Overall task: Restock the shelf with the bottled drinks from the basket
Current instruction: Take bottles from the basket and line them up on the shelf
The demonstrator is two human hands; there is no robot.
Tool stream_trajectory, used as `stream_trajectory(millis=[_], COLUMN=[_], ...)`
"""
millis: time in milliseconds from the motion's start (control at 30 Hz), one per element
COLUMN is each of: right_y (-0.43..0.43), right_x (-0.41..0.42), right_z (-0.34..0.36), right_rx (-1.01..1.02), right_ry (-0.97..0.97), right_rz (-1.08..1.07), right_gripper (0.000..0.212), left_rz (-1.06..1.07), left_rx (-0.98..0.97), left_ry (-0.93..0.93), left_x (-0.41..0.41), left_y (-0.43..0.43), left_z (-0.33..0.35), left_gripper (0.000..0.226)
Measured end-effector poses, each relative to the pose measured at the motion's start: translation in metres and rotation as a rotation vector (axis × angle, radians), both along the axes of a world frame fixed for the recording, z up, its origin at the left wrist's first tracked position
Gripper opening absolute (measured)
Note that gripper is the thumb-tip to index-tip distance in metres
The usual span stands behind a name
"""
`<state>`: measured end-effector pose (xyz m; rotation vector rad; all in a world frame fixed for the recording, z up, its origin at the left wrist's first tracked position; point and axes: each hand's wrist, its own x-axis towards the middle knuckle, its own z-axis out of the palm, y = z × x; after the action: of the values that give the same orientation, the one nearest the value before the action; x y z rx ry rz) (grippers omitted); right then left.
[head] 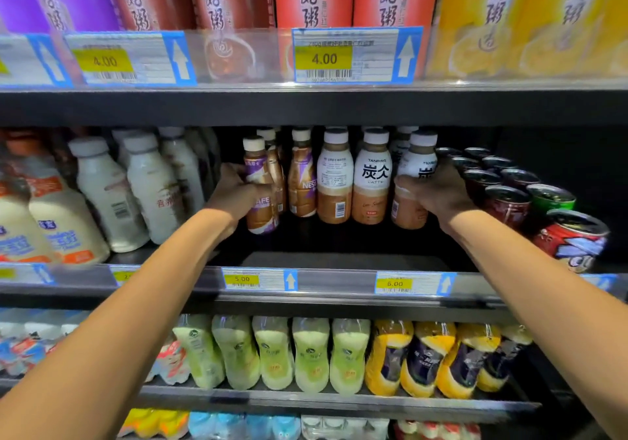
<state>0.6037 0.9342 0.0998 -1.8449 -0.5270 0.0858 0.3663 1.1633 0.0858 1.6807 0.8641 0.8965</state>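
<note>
Mid frame, left hand (232, 193) fingers curled round coffee bottle (261, 208), right hand (441, 195) round latte bottle (419, 157): seat both upright on shelf (339, 281), labels fwd, w/o bumping cans (508, 202).

Item 1: coffee bottle (263, 202), brown and purple with a cream cap, slightly tilted, gripped round its middle by your left hand (234, 193).
Item 2: latte bottle (411, 181), white over tan with a white cap, upright, held by your right hand (440, 191).
Items 3–5: between your hands stood a second brown-and-purple bottle (301, 176), a barcode-side latte bottle (334, 181) and a front-facing latte bottle (373, 178).
Item 6: dark shelf (339, 259), below your wrists.
</note>
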Motion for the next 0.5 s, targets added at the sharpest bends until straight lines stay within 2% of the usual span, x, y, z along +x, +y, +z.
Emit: stream_trajectory(millis=[133,333,500], right_y=[0.007,0.010,0.009], right_x=[0.009,0.010,0.013], right_z=[0.000,-0.006,-0.010], right_rx=[-0.013,0.046,0.059], right_ry=[-0.011,-0.010,-0.008], right_rz=[0.008,0.024,0.060], right_gripper=[0.069,0.064,0.069], left_rz=[-0.014,-0.004,-0.001], left_rx=[-0.009,0.041,0.056], left_ry=[-0.023,-0.063,-0.059], left_x=[-0.003,-0.003,-0.003], left_y=[-0.008,-0.015,-0.016], left_z=[0.005,0.003,0.002], left_gripper=[0.082,0.064,0.063])
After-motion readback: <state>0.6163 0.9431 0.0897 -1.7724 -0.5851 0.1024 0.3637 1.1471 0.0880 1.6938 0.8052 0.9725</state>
